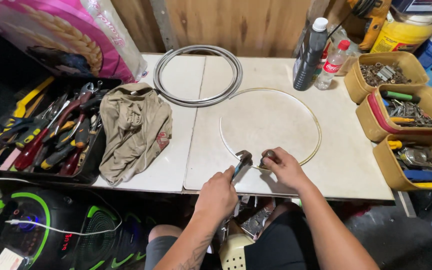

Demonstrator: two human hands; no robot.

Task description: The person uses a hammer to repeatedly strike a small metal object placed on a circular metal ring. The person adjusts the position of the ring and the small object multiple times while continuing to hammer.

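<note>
Thin pale-yellow wire hoop (316, 131) lies flat on white laminate tabletop (346, 165), near edge toward person. Left hand (217, 196) clenched around blue-handled pliers (241, 164), head touching hoop. Right hand (285, 169) closed on second tool at hoop, just beside. Grey coiled tubing (198, 76) farther back. Crumpled beige rag (133, 127) left, beside black tool tray (88, 172). Tan bins (363, 85) right. Wooden wall (241, 22) behind.

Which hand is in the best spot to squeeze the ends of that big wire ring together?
Probably the left hand: it already holds the pliers, whose head sits at the thin ring's near edge. The right hand is pinning the ring against the table.
</note>
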